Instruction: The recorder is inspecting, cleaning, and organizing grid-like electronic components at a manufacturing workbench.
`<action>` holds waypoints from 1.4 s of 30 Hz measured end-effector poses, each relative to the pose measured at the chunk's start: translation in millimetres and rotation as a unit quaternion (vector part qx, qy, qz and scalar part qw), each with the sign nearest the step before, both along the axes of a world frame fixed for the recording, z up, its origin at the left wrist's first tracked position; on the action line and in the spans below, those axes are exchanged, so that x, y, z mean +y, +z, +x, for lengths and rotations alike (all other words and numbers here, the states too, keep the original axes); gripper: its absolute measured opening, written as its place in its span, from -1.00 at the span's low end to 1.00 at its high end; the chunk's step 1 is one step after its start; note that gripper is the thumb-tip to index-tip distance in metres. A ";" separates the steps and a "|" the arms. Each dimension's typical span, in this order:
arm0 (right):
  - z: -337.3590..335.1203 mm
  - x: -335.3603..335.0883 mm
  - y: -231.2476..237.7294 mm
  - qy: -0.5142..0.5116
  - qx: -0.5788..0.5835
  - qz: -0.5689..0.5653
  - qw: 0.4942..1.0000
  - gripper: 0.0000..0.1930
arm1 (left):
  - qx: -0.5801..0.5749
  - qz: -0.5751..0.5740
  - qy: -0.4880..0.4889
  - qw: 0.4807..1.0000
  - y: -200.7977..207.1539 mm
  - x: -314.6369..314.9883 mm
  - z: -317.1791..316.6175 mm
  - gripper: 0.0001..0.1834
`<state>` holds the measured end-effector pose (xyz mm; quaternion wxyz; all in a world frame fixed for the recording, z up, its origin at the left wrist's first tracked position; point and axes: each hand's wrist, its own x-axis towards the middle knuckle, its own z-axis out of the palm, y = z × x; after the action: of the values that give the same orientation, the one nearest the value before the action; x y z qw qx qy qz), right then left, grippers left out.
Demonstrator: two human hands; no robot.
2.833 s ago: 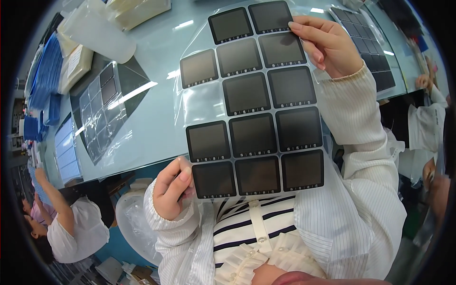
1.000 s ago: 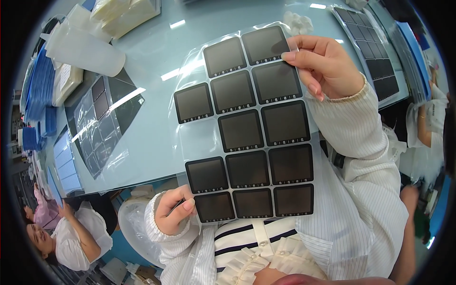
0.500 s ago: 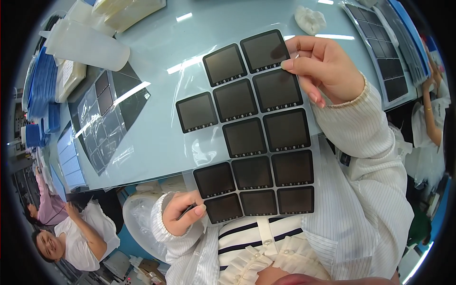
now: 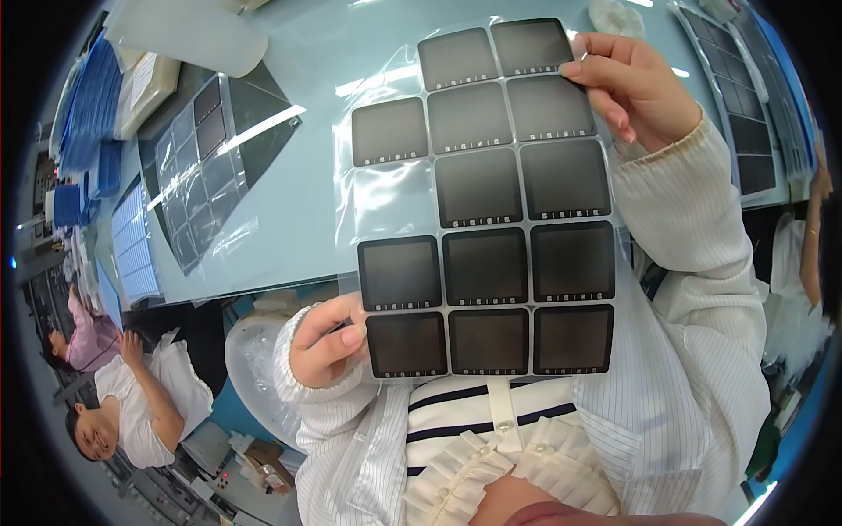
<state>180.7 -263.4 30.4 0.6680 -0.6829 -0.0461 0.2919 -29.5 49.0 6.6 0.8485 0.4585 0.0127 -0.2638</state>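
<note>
I hold up a clear plastic sheet with several dark rectangular film panels [image 4: 484,266] in rows, each with small marks along its lower border. One spot at the sheet's left, in the middle, shows only bare clear plastic. My left hand [image 4: 326,344] pinches the lower left edge between thumb and fingers. At the upper right corner, my right hand [image 4: 638,88] grips the edge with thumb and forefinger, its other fingers curled loosely. The sheet hangs over the table's near edge, in front of my striped clothing.
On the glass-topped table [image 4: 289,188], a similar sheet [image 4: 203,171] lies on a dark board at left. A translucent jug [image 4: 189,35] lies beyond it, near stacked blue sheets [image 4: 88,96]. Another panel sheet [image 4: 732,92] rests at far right. Below left is a white chair [image 4: 254,377]; co-workers sit beyond.
Both hands have brought the sheet nearer, and it appears larger and straighter. In the picture both hands sit higher, and the surroundings have shifted slightly. The grip on both edges is kept.
</note>
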 end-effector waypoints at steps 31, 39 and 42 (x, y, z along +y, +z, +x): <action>32.8 13.5 -22.4 -0.063 -0.147 -0.140 0.977 -0.57 | -0.094 0.378 0.187 0.902 5.2 33.7 -11.8 -0.53; 33.2 11.0 -35.1 -0.065 -0.414 -0.255 0.871 -0.53 | -0.100 -0.054 0.542 0.832 -45.2 147.7 -66.8 -0.48; 36.3 14.9 -40.4 -0.060 -0.424 -0.245 0.870 -0.54 | 0.085 -0.102 0.643 0.754 -103.7 182.2 -70.8 -0.65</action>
<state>217.1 -248.4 -10.0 0.4118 -0.8841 -0.2113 -0.0648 -100.3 231.2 -97.1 0.8553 0.2287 0.3493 0.3068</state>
